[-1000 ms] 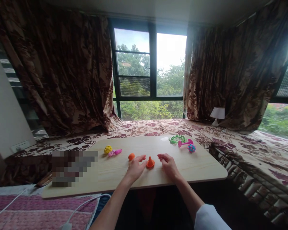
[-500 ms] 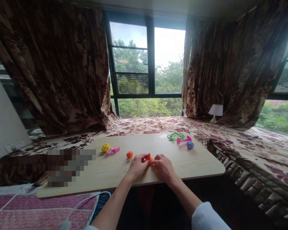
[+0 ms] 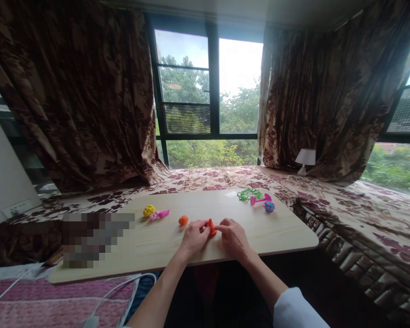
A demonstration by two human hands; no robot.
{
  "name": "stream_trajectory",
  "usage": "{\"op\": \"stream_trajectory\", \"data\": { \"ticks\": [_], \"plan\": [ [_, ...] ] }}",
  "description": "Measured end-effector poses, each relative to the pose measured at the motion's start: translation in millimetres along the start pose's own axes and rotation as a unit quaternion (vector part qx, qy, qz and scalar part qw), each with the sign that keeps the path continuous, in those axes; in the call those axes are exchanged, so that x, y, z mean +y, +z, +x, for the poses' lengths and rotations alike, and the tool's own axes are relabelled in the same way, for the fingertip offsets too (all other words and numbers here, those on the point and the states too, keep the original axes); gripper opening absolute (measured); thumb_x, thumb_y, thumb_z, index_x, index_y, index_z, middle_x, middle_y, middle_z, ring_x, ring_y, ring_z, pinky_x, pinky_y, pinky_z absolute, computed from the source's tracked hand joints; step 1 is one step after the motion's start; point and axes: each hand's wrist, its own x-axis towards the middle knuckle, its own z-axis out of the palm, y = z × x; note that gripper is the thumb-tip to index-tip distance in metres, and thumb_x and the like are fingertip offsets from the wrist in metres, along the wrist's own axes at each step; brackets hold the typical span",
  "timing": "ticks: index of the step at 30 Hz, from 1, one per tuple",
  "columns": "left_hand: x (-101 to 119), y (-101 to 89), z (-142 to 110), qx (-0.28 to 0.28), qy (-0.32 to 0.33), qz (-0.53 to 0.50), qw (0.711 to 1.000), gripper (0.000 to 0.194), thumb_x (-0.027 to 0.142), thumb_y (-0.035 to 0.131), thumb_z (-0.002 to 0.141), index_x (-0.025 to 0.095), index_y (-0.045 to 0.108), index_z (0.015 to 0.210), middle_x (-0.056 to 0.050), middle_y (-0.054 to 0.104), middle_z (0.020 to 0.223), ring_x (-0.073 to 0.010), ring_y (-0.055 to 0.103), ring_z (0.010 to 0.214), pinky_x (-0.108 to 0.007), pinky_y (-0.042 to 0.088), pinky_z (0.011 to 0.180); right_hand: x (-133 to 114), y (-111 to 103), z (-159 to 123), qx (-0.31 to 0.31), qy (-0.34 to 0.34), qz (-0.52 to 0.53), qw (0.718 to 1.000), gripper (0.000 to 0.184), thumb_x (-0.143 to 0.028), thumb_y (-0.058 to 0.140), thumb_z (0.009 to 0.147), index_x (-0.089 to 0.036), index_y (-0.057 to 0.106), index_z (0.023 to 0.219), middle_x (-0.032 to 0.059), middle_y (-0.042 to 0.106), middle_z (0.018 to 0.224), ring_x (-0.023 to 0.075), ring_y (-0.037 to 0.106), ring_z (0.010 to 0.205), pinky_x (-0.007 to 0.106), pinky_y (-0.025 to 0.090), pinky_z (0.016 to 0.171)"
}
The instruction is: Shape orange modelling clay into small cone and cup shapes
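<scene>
On the pale wooden tabletop (image 3: 276, 232), an upright orange piece of modelling clay (image 3: 211, 228), narrower at its top, stands between my hands. The thumb and fingers of my left hand (image 3: 194, 238) close on its left side. My right hand (image 3: 234, 237) is on the other side, its index finger stretched toward the clay and seemingly touching it; the other fingers are bent and hold nothing I can see. A rounded orange lump (image 3: 183, 221) lies just left of my left hand. Farther left are a yellow lump (image 3: 149, 210) and a pink piece (image 3: 163, 213).
A green beaded string (image 3: 249, 195), a pink dumbbell-shaped toy (image 3: 260, 199) and a blue spiky ball (image 3: 269, 207) lie at the back right. A small white lamp (image 3: 305, 157) stands beyond the table. A blurred patch (image 3: 95, 239) hides the left end.
My right fingers have loosened from the base of the orange clay, and the index finger is now stretched toward it. My left hand keeps its grip. The view has shifted slightly.
</scene>
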Motion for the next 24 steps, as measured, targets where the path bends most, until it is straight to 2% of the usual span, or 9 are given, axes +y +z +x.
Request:
{"op": "stream_trajectory", "data": {
  "ticks": [7,13,16,21,24],
  "plan": [
    [-11,4.8,0,0.012,0.067,0.067,0.995,0.018,0.030,0.052,0.071,0.022,0.066,0.081,-0.003,0.063,0.079,-0.0179,0.053,0.081,-0.031,0.036,0.079,0,2,1,-0.034,-0.007,-0.013,0.999,0.022,-0.015,0.052,0.074,-0.027,0.069,0.082,0.0018,0.060,0.083,0.0168,0.048,0.080,0.026,0.034,0.075],
    [-18,6.2,0,0.031,0.075,0.099,0.992,0.029,0.035,0.049,0.075,0.019,0.064,0.094,-0.007,0.060,0.094,-0.0192,0.051,0.090,-0.032,0.035,0.084,6,5,0,0.014,0.037,0.018,0.999,0.044,-0.003,0.044,0.072,-0.029,0.062,0.102,0.0012,0.060,0.087,0.0152,0.050,0.083,0.024,0.034,0.075],
    [-21,5.4,-2,0.037,0.071,0.111,0.991,0.032,0.034,0.049,0.076,0.017,0.063,0.099,-0.008,0.057,0.101,-0.0199,0.050,0.095,-0.032,0.034,0.087,7,6,0,0.004,0.034,0.016,0.999,0.041,-0.004,0.046,0.072,-0.029,0.065,0.097,0.0014,0.060,0.085,0.0157,0.050,0.083,0.024,0.035,0.076],
    [-21,4.0,-4,0.018,0.073,0.134,0.988,0.025,0.032,0.049,0.076,0.021,0.066,0.090,-0.006,0.059,0.092,-0.0198,0.051,0.090,-0.034,0.035,0.085,4,4,1,-0.027,0.026,-0.007,0.999,0.025,-0.012,0.050,0.075,-0.027,0.068,0.084,0.0024,0.060,0.084,0.0170,0.049,0.081,0.026,0.035,0.074],
    [-20,4.1,-4,0.014,0.075,0.144,0.987,0.024,0.032,0.049,0.076,0.021,0.067,0.087,-0.005,0.059,0.090,-0.0195,0.051,0.088,-0.034,0.034,0.084,3,3,1,-0.021,0.023,-0.016,0.999,0.029,-0.010,0.048,0.075,-0.027,0.066,0.091,0.0026,0.059,0.086,0.0172,0.048,0.083,0.026,0.034,0.075]
  ]
}}
